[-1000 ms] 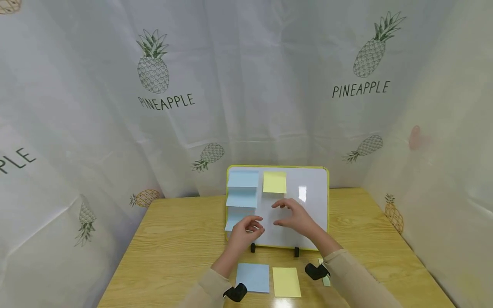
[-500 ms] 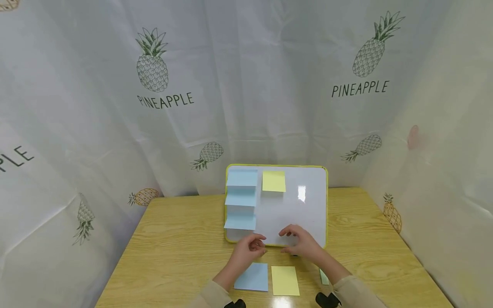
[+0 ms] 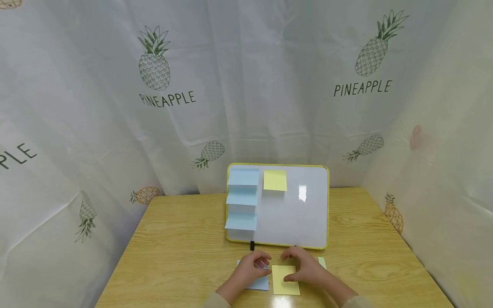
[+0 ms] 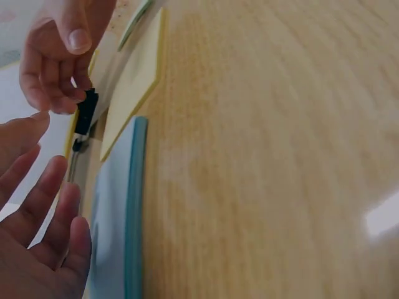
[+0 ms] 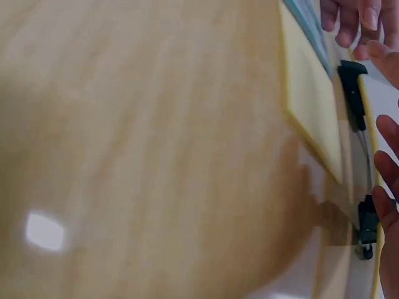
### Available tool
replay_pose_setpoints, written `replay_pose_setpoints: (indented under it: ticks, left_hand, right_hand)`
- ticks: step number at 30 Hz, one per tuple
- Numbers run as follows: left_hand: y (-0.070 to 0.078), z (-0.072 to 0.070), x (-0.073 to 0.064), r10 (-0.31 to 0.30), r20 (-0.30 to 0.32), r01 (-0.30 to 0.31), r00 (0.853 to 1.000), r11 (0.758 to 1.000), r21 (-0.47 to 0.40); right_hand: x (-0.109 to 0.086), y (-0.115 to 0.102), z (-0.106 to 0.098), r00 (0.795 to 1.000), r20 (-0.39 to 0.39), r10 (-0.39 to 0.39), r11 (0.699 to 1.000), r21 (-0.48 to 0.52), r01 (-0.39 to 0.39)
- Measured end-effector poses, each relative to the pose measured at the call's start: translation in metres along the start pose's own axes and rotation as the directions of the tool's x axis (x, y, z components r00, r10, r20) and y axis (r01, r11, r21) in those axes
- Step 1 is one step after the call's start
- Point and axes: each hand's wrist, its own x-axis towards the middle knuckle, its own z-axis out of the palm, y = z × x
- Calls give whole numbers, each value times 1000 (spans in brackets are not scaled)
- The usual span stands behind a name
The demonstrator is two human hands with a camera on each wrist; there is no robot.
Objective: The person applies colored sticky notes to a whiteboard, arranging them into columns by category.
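My left hand (image 3: 250, 270) hovers over the blue sticky-note pad (image 3: 262, 284), hiding part of it; its fingers are loosely bent and hold nothing. Above the yellow sticky-note pad (image 3: 282, 289) is my right hand (image 3: 308, 268), thumb and fingers apart with nothing between them. The left wrist view shows both pads lying flat, the blue pad (image 4: 118, 205) nearer than the yellow pad (image 4: 134, 87). Partly behind the right hand lies a pale green pad (image 3: 322, 262). On the whiteboard (image 3: 292, 222), three blue notes (image 3: 242, 196) hang in a left column, with one yellow note (image 3: 275, 180) at the top beside them.
The yellow-framed whiteboard leans upright at the back of the wooden table (image 3: 173, 244). Small black feet (image 3: 252, 245) support its lower edge. A pineapple-printed curtain (image 3: 254, 85) surrounds the table behind and at both sides.
Both hands have come down from in front of the whiteboard toward the table, over the blue and yellow pads. The notes on the board stay where they were.
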Motion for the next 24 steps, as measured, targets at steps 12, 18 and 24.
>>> replay_pose_setpoints:
  ticks: [12, 18, 24]
  left_hand:
    - [-14, 14, -4, 42, -2, -42, 999, 991, 129]
    - [-19, 18, -4, 77, -13, -73, 997, 979, 191]
    - [-19, 19, -5, 76, -6, -73, 997, 973, 217]
  right_hand:
    - [-15, 10, 17, 992, 66, -103, 994, -15, 105]
    - [-16, 6, 18, 989, 79, -122, 989, -75, 128]
    - [-16, 7, 17, 990, 99, -98, 992, -72, 105]
